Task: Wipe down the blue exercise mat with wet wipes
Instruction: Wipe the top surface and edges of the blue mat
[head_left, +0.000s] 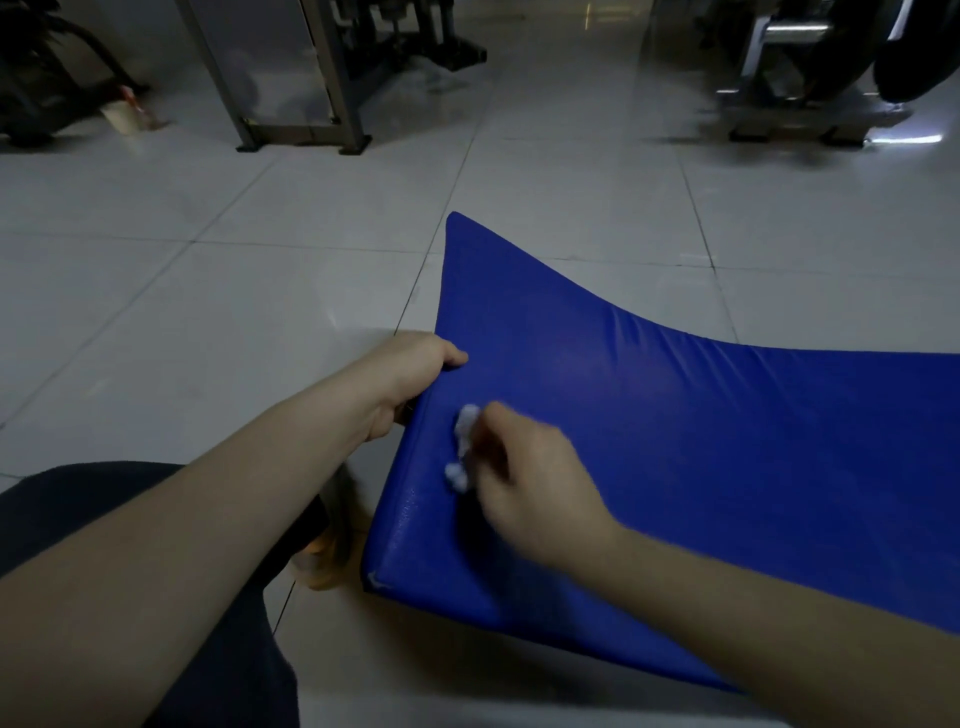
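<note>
Both our forearms reach in from the bottom of the view, with our dark-trousered knee at seven o'clock. Our right hand sits near the middle, fingers curled round a crumpled white wet wipe and pressing it onto the blue exercise mat. The hand is blurred, so we cannot tell which fingers do the pinching. Our left hand, at ten o'clock from the right one, grips the mat's side edge with the thumb on top and the fingers curled beneath, holding that end up off the tiled floor. The mat spreads from the centre out to three and four o'clock, bowed, with its far corner peaking toward twelve.

We judge the step in hand to be wiping the strip nearest the gripped edge. A firm left grip matters here, so the padded surface does not sag away under the rubbing. The wipe is balled up and covers little, so opening it flatter would help. Overlapping strokes from the nine o'clock edge toward three should also take in the seam and the near corner at six, where a pale scuff shows. We cannot tell which parts are already damp.

Farther off, a metal frame stands at eleven o'clock, a pale cup at ten, and blurred machinery at one.
</note>
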